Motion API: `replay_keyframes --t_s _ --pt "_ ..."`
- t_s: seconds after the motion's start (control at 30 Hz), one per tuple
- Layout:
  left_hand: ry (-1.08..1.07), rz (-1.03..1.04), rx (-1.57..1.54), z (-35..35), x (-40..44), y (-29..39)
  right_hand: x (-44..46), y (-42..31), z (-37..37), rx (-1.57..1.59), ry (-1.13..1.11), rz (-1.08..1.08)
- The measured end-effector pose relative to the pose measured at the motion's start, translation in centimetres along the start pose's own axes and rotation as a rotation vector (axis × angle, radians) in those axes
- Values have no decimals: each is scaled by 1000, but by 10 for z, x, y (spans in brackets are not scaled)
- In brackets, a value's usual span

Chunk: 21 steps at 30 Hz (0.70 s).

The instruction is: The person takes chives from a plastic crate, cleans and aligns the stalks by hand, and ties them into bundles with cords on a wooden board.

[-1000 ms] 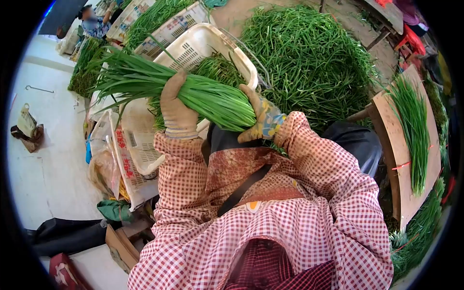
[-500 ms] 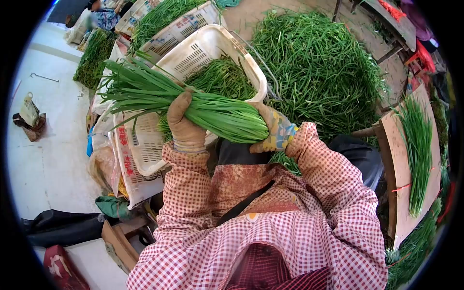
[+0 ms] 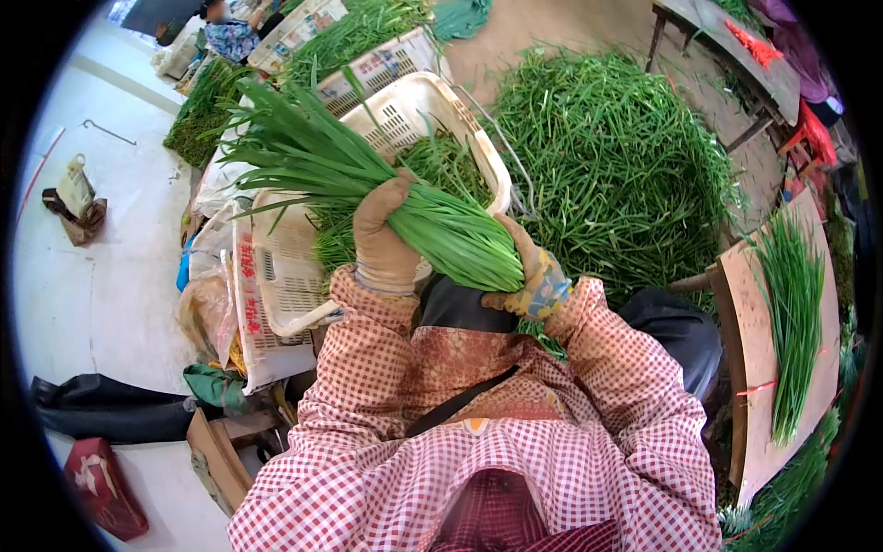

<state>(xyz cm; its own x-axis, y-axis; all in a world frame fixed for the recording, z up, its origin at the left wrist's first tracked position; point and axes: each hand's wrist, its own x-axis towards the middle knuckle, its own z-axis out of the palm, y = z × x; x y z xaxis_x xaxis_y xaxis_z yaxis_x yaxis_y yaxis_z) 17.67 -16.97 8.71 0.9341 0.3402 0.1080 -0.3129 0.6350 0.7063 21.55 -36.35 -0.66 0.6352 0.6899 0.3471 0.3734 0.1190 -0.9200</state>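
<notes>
A thick bunch of long green leaves (image 3: 451,232) lies slantwise across both gloved hands above my lap. My left hand (image 3: 384,235), in a tan glove, is wrapped round its middle, with the thumb over the top. At the pale cut end, my right hand (image 3: 532,269), in a patterned yellow and blue glove, holds the bunch from the side; some of its fingers are hidden beneath. The leafy tips fan out to the upper left, over a white plastic basket (image 3: 499,170) with loose greens inside.
A large heap of greens (image 3: 612,166) lies on the floor beyond the basket. On the right, a board (image 3: 743,368) bears another bunch (image 3: 793,322) over a red tie. A wooden bench (image 3: 773,87) stands at the upper right. Another person (image 3: 232,37) is at the far upper left.
Both hands have shifted slightly right and down in the view with the bunch, which now slants more steeply. My view has shifted too. Both hands keep their hold.
</notes>
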Motion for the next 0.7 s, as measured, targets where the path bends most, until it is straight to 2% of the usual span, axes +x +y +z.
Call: replay_keyframes --t_s 0.07,0.1,0.17,0.2,0.27,0.3,0.33,0.37,0.4,0.43,0.47,0.5,0.53,0.57,0.6,0.63,0.67,0.7 --pt "39 14 9 6 1 -2 -3 1 3 -69 26 -63" --pt "-6 -117 -30 16 1 3 -4 7 5 44 51 -40" --pt "-37 -111 -59 17 11 -3 3 25 8 -133 181 -230" --pt "-56 -137 -80 23 17 -6 5 12 -2 -155 169 -255" --pt "-35 -131 -84 43 29 -15 -1 -19 -22 30 161 -81" --pt "-19 -147 -53 57 36 -20 0 -4 -18 332 210 -98" --pt "-4 -166 -23 72 42 -26 -9 5 -25 304 217 -106" --pt "30 -184 10 88 47 -33 -11 -10 -31 593 242 -78" --pt "9 -193 -11 102 53 -37 -12 -5 -51 998 59 -27" --pt "-20 -180 42 115 57 -42 -14 1 -70 1509 -99 110" --pt "-48 -168 93 124 61 -48 -15 7 -90 1876 -202 316" --pt "-140 -139 27 134 62 -47 -26 0 -102 1902 -178 344" --pt "-134 -26 178 139 54 -44 -36 -5 -115 1925 -155 370" --pt "-251 29 139 124 63 -56 -49 40 -128 1374 169 229" --pt "-365 90 98 113 73 -70 -48 34 -150 1516 -9 339" --pt "-217 52 94 112 58 -73 -46 26 -172 1633 -183 472" --pt "-69 14 83 111 42 -75 -48 6 -178 1181 12 197" --pt "113 -112 -211 86 41 -99 -35 -32 -174 542 166 324"
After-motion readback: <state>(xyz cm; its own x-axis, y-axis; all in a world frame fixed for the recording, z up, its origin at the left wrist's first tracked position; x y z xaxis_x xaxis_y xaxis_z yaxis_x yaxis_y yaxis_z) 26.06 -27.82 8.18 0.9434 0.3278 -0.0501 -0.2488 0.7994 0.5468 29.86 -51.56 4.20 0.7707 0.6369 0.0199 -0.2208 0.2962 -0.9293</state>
